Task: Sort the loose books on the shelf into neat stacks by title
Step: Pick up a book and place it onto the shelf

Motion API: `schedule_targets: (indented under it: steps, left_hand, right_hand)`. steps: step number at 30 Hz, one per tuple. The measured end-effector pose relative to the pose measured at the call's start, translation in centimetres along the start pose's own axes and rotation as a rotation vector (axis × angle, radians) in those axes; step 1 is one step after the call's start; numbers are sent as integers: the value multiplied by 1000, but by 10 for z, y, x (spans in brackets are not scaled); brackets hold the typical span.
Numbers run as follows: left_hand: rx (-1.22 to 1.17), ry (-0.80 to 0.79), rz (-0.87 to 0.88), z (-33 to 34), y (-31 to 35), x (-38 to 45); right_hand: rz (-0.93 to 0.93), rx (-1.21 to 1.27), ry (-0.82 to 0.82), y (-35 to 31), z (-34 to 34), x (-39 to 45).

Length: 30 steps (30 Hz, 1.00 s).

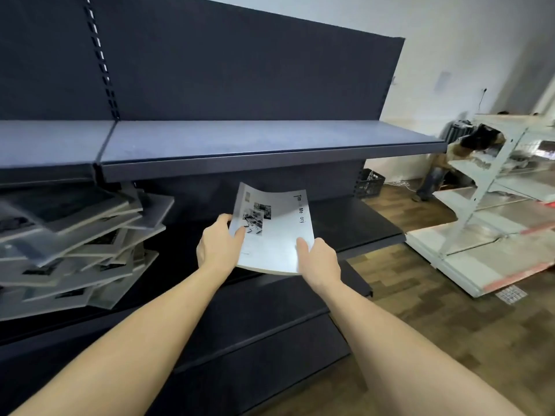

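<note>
We hold a thin white book [274, 232] in both hands below the dark upper shelf [255, 145]. Our left hand [217, 244] is closed on its left edge, our right hand [319, 261] on its near right corner, so the cover bows. A messy pile of books [81, 244] lies left of it, under that shelf.

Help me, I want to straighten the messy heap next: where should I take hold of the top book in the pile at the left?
Judging from its pose, grip the top grey softcover book by the right corner overhanging the tilted pile of grey books, coming from the right, fingers under, thumb on top. That corner juts free; the rest looks blurred.
</note>
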<state>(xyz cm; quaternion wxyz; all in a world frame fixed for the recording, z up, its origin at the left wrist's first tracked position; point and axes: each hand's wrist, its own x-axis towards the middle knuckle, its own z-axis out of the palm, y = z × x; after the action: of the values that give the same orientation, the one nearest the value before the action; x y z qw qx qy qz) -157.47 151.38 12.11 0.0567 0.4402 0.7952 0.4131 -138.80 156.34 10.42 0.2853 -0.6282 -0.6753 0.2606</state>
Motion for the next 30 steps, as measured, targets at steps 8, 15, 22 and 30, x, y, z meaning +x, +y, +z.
schedule_targets:
  steps: [8,15,22,30]
  left_hand:
    - [57,-95,36,70,46,-25]
    - [144,-162,100,120,70,-36]
    - [160,-203,88,161,79,-26]
    - [123,-261,0,214,80,8]
  right_hand:
    - [95,-33,12,75,-41,18]
    - [145,-44,11,123,-64,35]
    - [169,-64,-16,148,-68,66]
    - [155,-131,-89,173,-56,127]
